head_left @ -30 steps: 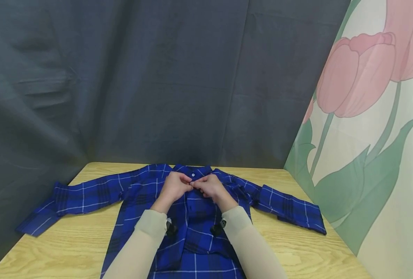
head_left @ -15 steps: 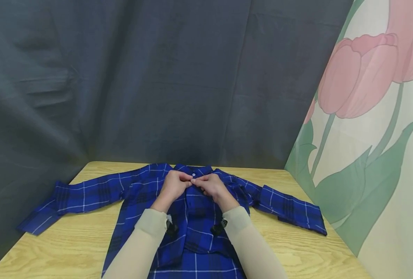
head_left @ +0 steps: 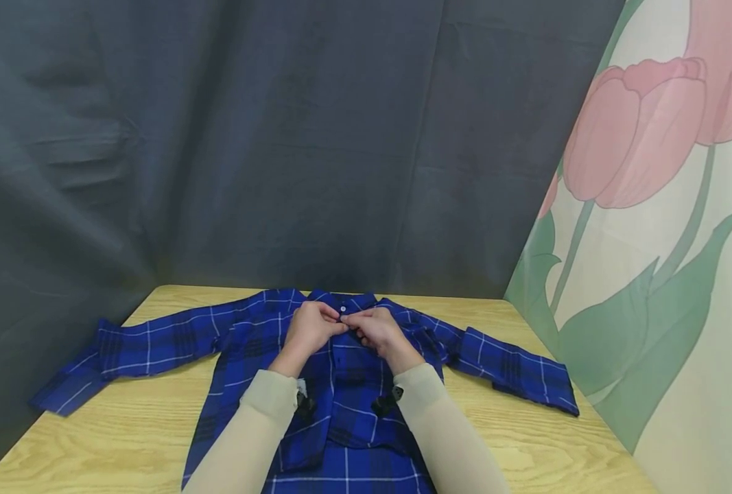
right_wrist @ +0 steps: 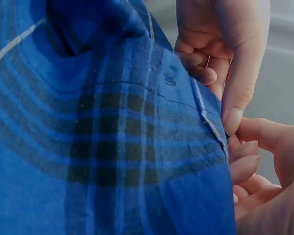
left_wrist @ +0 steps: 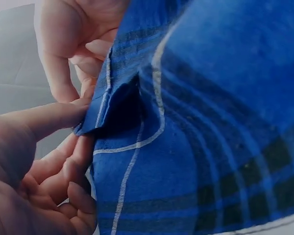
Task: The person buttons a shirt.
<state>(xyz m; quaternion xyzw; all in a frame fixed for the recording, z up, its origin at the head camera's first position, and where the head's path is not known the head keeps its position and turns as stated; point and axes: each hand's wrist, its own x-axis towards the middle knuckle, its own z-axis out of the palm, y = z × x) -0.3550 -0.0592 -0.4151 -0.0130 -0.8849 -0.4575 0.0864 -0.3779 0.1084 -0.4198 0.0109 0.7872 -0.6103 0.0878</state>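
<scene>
A blue plaid shirt [head_left: 347, 398] lies spread on the wooden table [head_left: 125, 439], collar at the far side and sleeves stretched out left and right. My left hand [head_left: 310, 328] and right hand [head_left: 374, 331] meet at the placket just below the collar, beside a white button [head_left: 344, 310]. Both hands pinch the shirt's front edges between thumb and fingers. The left wrist view shows my left hand [left_wrist: 49, 161] pinching the shirt [left_wrist: 196, 137] at a folded edge. In the right wrist view my right hand [right_wrist: 264, 186] holds the shirt [right_wrist: 108, 147] edge near a buttonhole [right_wrist: 169, 78].
A dark grey curtain [head_left: 248, 137] hangs behind the table. A panel painted with pink tulips [head_left: 662, 206] stands along the right side. Bare wood shows at the table's front left and front right.
My hands have shifted slightly toward the collar and drawn closer together on the placket. The shirt itself lies as before.
</scene>
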